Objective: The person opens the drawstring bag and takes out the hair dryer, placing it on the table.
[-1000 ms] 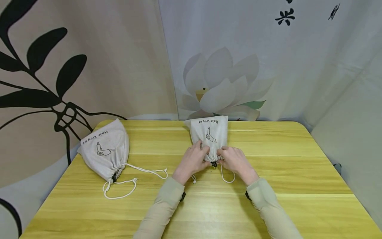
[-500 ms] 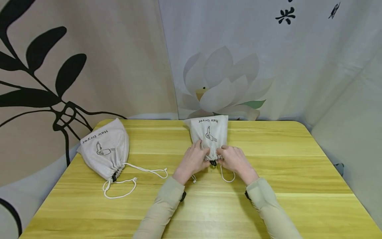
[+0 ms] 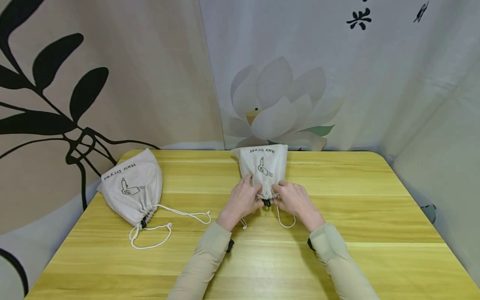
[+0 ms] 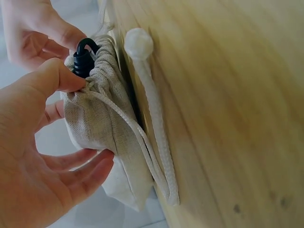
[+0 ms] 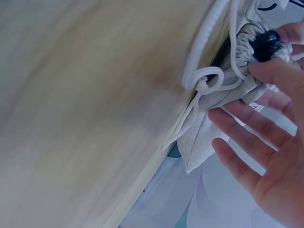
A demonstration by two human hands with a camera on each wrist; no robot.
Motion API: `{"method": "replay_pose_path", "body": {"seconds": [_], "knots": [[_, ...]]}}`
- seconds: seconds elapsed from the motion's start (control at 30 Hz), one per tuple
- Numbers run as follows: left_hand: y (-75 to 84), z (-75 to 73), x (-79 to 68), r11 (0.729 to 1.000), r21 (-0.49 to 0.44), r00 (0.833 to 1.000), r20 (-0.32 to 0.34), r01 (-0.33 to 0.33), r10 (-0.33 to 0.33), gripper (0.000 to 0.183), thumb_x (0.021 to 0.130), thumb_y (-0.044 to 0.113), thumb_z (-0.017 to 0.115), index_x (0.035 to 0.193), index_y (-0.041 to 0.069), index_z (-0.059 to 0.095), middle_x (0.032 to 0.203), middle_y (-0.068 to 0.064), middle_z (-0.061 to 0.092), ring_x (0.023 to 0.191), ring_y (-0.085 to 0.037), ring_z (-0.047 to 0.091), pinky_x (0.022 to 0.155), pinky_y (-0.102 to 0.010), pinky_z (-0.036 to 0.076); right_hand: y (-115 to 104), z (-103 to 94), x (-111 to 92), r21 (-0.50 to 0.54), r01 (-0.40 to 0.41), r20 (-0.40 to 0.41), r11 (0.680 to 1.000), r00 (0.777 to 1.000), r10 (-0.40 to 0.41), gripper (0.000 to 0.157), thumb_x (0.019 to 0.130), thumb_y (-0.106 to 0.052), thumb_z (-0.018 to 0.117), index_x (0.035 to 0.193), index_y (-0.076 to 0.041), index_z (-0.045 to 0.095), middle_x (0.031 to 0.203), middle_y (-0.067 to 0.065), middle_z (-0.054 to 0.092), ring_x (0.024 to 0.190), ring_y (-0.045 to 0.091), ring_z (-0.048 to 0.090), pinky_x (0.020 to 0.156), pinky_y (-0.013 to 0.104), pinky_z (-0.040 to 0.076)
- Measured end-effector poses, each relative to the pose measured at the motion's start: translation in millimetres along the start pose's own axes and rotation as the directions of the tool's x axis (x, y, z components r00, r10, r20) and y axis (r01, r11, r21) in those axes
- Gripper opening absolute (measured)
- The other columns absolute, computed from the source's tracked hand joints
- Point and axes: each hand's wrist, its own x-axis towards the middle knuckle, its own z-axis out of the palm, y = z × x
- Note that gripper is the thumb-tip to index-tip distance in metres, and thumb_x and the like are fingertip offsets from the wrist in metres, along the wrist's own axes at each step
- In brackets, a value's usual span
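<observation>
A light grey drawstring bag (image 3: 268, 160) printed "Hair Dryer" lies at the table's far edge, its gathered mouth toward me. My left hand (image 3: 243, 200) pinches the mouth's cloth on the left, thumb on the rim and fingers along the side. On the other side my right hand (image 3: 294, 200) pinches the rim between thumb and index finger; its other fingers spread against the bag in the right wrist view. Between the thumbs, a black ribbed piece with a loop (image 4: 84, 61) pokes out of the mouth. The bag's knotted white cord (image 4: 154, 104) hangs along the table. Its other contents are hidden.
A second drawstring bag (image 3: 136, 183) with the same print lies at the table's left, its mouth drawn in round something black. Its white cords (image 3: 183, 213) trail toward the middle. Beyond the wooden table (image 3: 360, 266) hangs a printed curtain (image 3: 168, 83).
Both hands keep their hold on the bag's mouth. The mouth and the black piece have edged slightly toward the far side. The left bag has not moved.
</observation>
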Motion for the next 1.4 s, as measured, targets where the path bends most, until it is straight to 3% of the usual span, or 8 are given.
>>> {"method": "replay_pose_path", "body": {"seconds": [0.33, 0.5, 0.87, 1.4], "knots": [[-0.6, -2.1, 0.1, 1.000, -0.023, 1.000, -0.016, 0.018, -0.018, 0.019, 0.078, 0.028, 0.067, 0.089, 0.014, 0.058, 0.139, -0.027, 0.044, 0.117, -0.041, 0.054, 0.084, -0.045, 0.056, 2.1, -1.1, -0.6, 0.012, -0.007, -0.030, 1.000, 1.000, 0.007, 0.020, 0.076, -0.023, 0.076, 0.085, -0.014, 0.060, 0.078, -0.001, 0.060, 0.054, 0.015, 0.052, 0.045, 0.028, 0.043], [-1.0, -2.9, -0.7, 1.000, -0.017, 0.996, -0.088, 0.009, -0.010, 0.020, 0.079, 0.027, 0.067, 0.091, 0.014, 0.060, 0.138, -0.022, 0.045, 0.108, -0.037, 0.058, 0.075, -0.040, 0.057, 2.1, -2.2, -0.3, 0.020, -0.006, -0.060, 1.000, 0.998, 0.008, 0.016, 0.077, -0.020, 0.073, 0.085, -0.014, 0.061, 0.078, -0.001, 0.060, 0.053, 0.013, 0.050, 0.046, 0.026, 0.042], [-2.1, -2.9, -0.3, 0.999, 0.026, 0.981, -0.193, -0.032, 0.036, 0.023, 0.079, 0.028, 0.069, 0.093, 0.014, 0.057, 0.119, -0.005, 0.057, 0.096, -0.026, 0.057, 0.074, -0.032, 0.054, 1.5, -3.6, 0.1, 0.028, 0.004, -0.133, 1.000, 0.991, -0.001, 0.015, 0.079, -0.017, 0.073, 0.091, -0.012, 0.065, 0.077, 0.000, 0.061, 0.052, 0.010, 0.047, 0.046, 0.024, 0.042], [-0.6, -4.6, -1.0, 0.996, 0.083, 0.972, -0.225, -0.043, 0.061, 0.020, 0.080, 0.028, 0.068, 0.093, 0.014, 0.060, 0.108, -0.004, 0.060, 0.094, -0.024, 0.057, 0.074, -0.031, 0.054, 0.3, -2.3, 0.5, 0.030, -0.005, -0.179, 1.000, 0.984, 0.011, 0.016, 0.078, -0.018, 0.074, 0.091, -0.011, 0.067, 0.076, 0.001, 0.061, 0.052, 0.011, 0.050, 0.046, 0.025, 0.044]]}}
